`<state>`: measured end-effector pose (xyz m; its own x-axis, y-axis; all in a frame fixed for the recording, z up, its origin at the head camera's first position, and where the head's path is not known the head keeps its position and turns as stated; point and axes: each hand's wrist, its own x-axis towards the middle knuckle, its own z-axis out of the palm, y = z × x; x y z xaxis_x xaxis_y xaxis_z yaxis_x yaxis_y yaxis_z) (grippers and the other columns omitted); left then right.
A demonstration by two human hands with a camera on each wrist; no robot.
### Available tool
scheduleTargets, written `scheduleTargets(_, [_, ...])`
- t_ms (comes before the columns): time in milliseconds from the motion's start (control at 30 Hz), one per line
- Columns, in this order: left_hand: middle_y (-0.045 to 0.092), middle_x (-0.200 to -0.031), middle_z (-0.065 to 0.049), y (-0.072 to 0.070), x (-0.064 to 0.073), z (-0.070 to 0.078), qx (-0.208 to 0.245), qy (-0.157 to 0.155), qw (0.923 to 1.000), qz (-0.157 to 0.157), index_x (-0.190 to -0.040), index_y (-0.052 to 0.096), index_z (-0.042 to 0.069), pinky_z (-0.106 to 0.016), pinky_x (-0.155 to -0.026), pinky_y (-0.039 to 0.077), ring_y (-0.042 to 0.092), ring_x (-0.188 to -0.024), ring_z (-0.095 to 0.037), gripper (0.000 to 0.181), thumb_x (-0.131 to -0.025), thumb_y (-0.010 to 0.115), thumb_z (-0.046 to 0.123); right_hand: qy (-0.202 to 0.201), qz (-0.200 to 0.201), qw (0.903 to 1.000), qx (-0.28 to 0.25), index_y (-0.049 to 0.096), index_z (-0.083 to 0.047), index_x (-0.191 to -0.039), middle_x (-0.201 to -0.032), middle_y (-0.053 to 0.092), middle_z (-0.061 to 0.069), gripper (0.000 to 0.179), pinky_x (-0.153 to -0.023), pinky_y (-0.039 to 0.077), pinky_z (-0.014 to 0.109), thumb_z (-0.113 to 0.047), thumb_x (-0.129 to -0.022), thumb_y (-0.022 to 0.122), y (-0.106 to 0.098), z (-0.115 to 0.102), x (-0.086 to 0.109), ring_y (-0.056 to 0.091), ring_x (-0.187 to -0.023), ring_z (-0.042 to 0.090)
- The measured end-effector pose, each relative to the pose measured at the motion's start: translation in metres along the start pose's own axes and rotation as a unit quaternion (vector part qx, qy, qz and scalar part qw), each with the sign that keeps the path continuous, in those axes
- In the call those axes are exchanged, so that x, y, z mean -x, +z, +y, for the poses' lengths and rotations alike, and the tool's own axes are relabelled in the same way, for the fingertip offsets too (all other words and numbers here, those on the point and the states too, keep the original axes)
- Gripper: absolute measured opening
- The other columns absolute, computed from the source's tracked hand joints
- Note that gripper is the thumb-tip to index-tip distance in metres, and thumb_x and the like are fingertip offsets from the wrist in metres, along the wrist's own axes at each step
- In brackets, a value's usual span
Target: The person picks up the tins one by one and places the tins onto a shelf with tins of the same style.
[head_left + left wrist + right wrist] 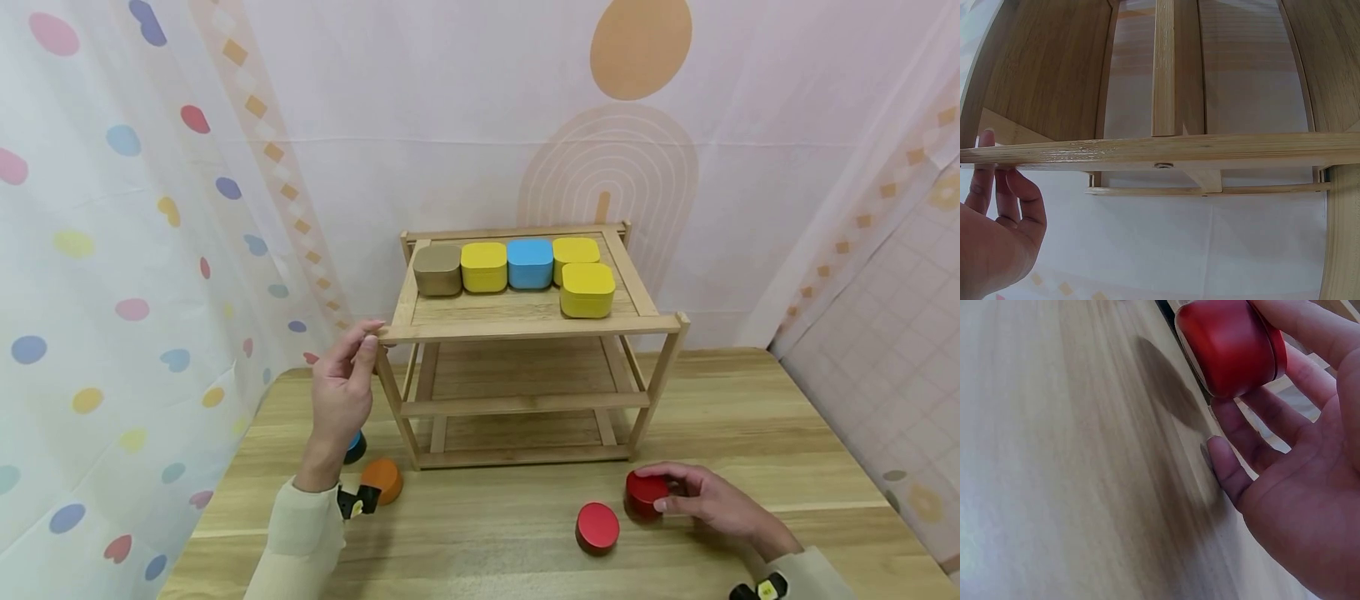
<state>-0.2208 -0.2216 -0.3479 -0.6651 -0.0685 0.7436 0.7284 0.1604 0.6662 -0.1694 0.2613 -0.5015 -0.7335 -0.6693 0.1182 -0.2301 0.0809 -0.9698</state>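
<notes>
My left hand (345, 387) grips the upper front left corner of a wooden shelf rack (525, 329). In the left wrist view its fingers (982, 181) lie around a wooden rail (1229, 149). My right hand (708, 500) holds a round red tin (647, 493) between thumb and fingers, at the right front of the rack. In the right wrist view this red tin (1232, 347) is tilted above the table, its shadow beside it. A second round red tin (597, 527) stands on the table just left of it.
On the rack's top stand a brown-gold tin (438, 271), a blue tin (529, 264) and several yellow tins (587, 290). An orange round tin (382, 481) and a dark blue-topped one (356, 448), partly hidden, are by my left wrist. Patterned curtains (420, 100) hang behind the table (480, 533).
</notes>
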Motion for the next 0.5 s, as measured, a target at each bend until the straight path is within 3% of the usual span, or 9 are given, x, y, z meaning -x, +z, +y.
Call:
scheduleTargets(233, [0.058,-0.087,0.002,0.000,0.000,0.000,0.002,-0.004,1.0000,0.001,-0.120,0.062,-0.010,-0.025,-0.044,0.022,0.028,-0.049,-0.008,0.024,-0.102,0.050,0.001,0.009,0.002,0.9999,-0.011,0.046,0.011,-0.138,-0.128,0.062,-0.010,0.041,-0.089,0.052,0.024,0.002,-0.098,0.054,0.000,-0.002,-0.001,0.060,-0.112,0.005])
scheduleTargets(500, [0.062,-0.097,0.002,0.000,0.000,0.000,0.010,0.000,0.9999,-0.003,-0.120,0.060,-0.014,-0.024,-0.046,0.023,0.029,-0.051,-0.007,0.024,-0.102,0.049,-0.002,0.025,0.031,0.9986,0.034,0.050,0.007,-0.138,-0.124,0.063,-0.010,0.040,-0.084,0.052,0.024,-0.004,-0.099,0.056,0.001,-0.010,-0.002,0.060,-0.108,0.005])
